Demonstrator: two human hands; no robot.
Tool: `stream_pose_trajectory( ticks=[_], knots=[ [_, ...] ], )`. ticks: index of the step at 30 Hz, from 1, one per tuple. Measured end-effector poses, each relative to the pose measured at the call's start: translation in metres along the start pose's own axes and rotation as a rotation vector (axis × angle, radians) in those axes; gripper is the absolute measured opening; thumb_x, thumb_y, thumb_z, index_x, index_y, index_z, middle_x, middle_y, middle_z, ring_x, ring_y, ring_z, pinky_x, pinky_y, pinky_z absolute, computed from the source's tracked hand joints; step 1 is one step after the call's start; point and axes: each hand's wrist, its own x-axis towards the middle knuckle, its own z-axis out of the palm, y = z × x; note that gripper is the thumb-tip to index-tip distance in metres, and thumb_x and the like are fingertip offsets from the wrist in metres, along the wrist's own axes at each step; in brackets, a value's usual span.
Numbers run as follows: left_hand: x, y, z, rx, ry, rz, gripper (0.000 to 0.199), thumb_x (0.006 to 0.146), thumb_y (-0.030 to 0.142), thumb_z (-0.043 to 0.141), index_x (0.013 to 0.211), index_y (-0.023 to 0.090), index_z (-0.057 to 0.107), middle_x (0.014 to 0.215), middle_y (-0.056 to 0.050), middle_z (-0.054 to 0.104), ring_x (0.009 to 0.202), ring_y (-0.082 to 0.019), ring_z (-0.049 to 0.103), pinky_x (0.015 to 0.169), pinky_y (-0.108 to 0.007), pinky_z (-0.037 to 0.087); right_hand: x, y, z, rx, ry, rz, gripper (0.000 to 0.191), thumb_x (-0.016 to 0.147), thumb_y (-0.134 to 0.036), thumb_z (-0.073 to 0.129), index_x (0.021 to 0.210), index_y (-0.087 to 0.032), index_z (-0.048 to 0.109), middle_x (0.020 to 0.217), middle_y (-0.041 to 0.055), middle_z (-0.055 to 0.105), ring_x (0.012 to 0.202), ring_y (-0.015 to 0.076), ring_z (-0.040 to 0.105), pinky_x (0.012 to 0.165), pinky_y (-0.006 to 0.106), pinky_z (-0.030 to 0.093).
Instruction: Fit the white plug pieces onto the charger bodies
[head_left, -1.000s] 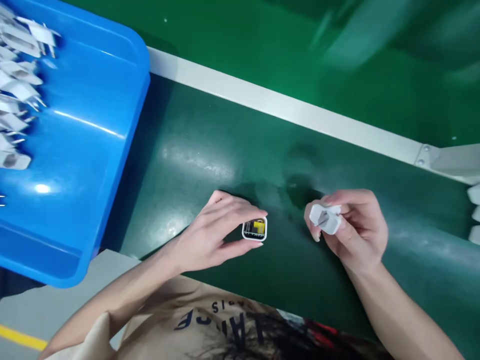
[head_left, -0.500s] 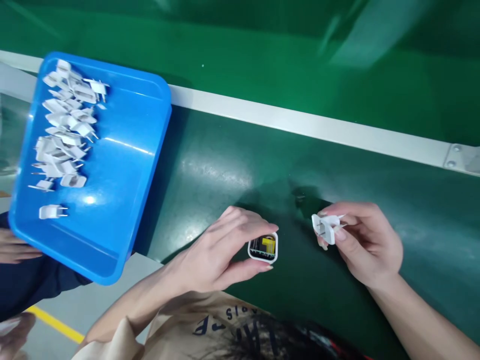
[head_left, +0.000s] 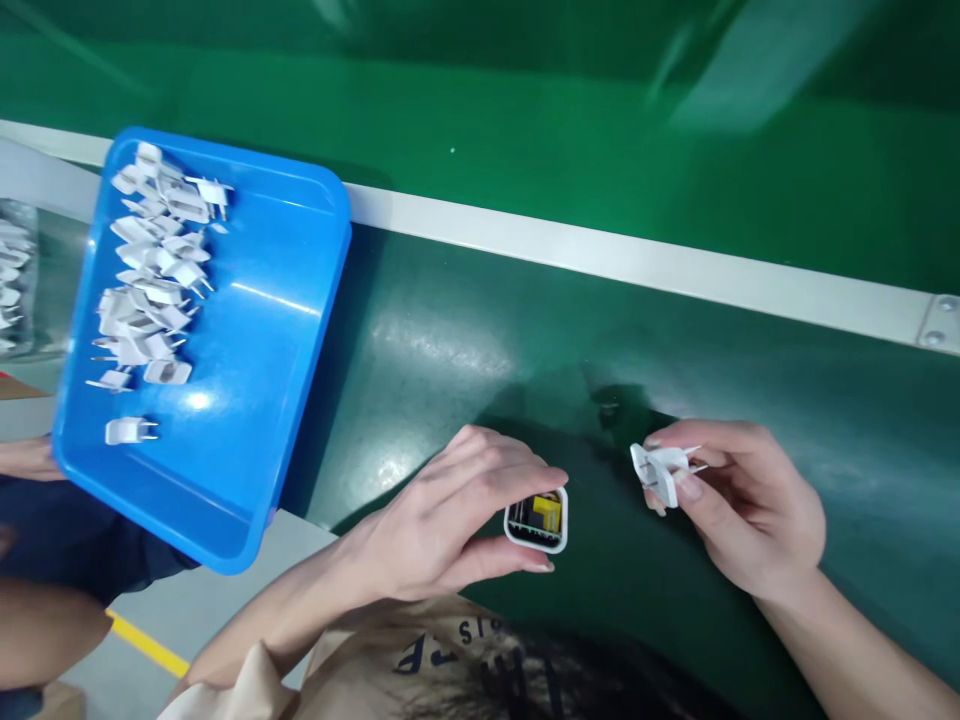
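Observation:
My left hand [head_left: 457, 520] grips a small white square housing [head_left: 537, 520] between thumb and fingers. Its open side faces up and shows dark parts and a yellow piece inside. To the right, my right hand [head_left: 742, 500] pinches a white plug piece [head_left: 660, 474] with metal prongs pointing right toward the palm. The two held pieces are apart, over the green table [head_left: 465, 330]. At the left stands a blue tray [head_left: 277, 370], with several similar white plug pieces [head_left: 150, 260] heaped along its left side.
A pale rail [head_left: 600, 262] crosses the table behind my hands. Beyond the tray at the far left lies a clear bag [head_left: 13, 275] of white pieces. Another person's arm [head_left: 45, 630] and dark clothing show at the lower left, close to the tray.
The view has shifted, so the tray and both hands appear slightly further right and lower. More of the other person's arm and the bag at the left now show. Both grips look the same.

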Motion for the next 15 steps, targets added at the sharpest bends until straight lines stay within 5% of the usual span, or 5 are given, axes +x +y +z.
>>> stream_pose_trajectory(
  ticks=[15],
  knots=[
    [-0.0026, 0.0004, 0.0002, 0.132, -0.020, 0.061, 0.049, 0.093, 0.030, 0.070, 0.135, 0.010, 0.053, 0.126, -0.016, 0.070, 0.122, -0.022, 0.062, 0.104, -0.039, 0.049, -0.0019, 0.0025, -0.0016, 0.017, -0.022, -0.014, 0.025, 0.100, -0.020, 0.060, 0.124, -0.024, 0.063, 0.082, -0.0001, 0.067, 0.060, 0.0099, 0.064, 0.050, 0.019, 0.055]
  ],
)
